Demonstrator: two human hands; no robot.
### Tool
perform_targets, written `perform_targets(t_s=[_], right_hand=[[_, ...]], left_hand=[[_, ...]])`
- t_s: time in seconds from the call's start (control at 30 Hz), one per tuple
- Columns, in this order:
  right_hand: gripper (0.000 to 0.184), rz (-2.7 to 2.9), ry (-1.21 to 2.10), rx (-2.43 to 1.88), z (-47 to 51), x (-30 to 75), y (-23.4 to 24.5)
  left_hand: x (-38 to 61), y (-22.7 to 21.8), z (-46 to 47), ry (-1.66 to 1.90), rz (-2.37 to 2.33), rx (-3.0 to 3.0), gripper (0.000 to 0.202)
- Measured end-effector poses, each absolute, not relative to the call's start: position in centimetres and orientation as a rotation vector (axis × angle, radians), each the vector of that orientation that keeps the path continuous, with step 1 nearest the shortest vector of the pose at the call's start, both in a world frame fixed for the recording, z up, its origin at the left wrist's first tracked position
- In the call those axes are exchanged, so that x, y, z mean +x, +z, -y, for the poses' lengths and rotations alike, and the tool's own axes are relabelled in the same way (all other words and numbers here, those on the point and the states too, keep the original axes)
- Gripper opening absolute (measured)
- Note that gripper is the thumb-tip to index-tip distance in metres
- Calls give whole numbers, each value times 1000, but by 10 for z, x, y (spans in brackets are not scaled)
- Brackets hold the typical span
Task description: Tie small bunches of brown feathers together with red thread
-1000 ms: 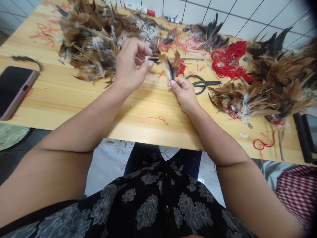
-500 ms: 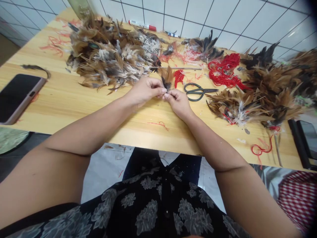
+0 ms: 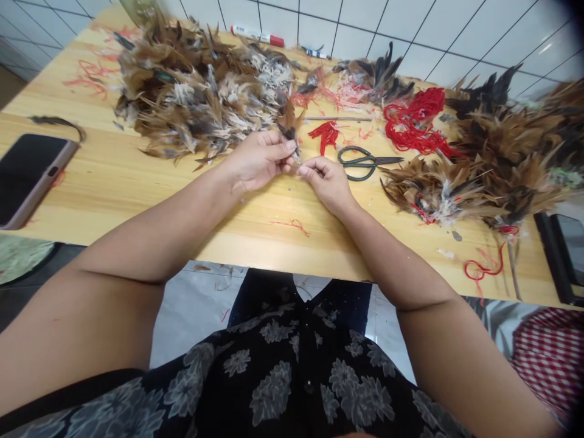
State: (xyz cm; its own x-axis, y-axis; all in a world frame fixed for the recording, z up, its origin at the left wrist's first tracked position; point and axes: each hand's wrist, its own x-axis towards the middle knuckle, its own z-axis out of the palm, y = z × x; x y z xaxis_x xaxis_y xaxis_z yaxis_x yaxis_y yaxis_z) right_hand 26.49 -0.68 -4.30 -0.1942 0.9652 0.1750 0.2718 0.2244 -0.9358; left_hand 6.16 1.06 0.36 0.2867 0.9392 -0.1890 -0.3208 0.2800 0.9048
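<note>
My left hand (image 3: 258,161) pinches the base of a small bunch of brown and black feathers (image 3: 288,125) that stands up from its fingertips. My right hand (image 3: 325,180) is closed in a pinch right beside it, fingertips touching the same quill ends. Both hands hover just over the wooden table (image 3: 137,188). A big heap of loose brown feathers (image 3: 196,91) lies behind my left hand. Black scissors (image 3: 365,162) lie just right of my right hand, and short red thread pieces (image 3: 326,132) lie behind it.
A phone (image 3: 30,176) lies at the table's left edge. A tangle of red string (image 3: 413,121) and tied feather bundles (image 3: 474,176) fill the right side. A red-capped marker (image 3: 258,35) lies at the back. A dark tray (image 3: 559,255) sits at the right edge.
My left hand came down from the feather heap and met my right hand. The small bunch, first held by the right hand, is now pinched by the left too.
</note>
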Motion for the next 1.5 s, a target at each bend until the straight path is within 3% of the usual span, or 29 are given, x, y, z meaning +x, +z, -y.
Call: perform_targets(t_s=[0.23,0.5,0.8,1.03,1.5], right_hand=[[67,1599,1031,-1155,8,263,-42],[59,1640,999,-1170,9,262,-42],[71,1633,1051,-1130,5,265,-46],[72,1609,1099,-1142,6,263,-43],[74,1555,1173,-1012,-3,272,-50]], left_hand=[[67,4,-4,982,-845,869,51],[61,-4,-8,962,-873,857,35],[61,2,-9,978,-884,883,48],[62,-5,-8,955,-882,849,38],[54,-25,-23,1034,-829,1129,44]])
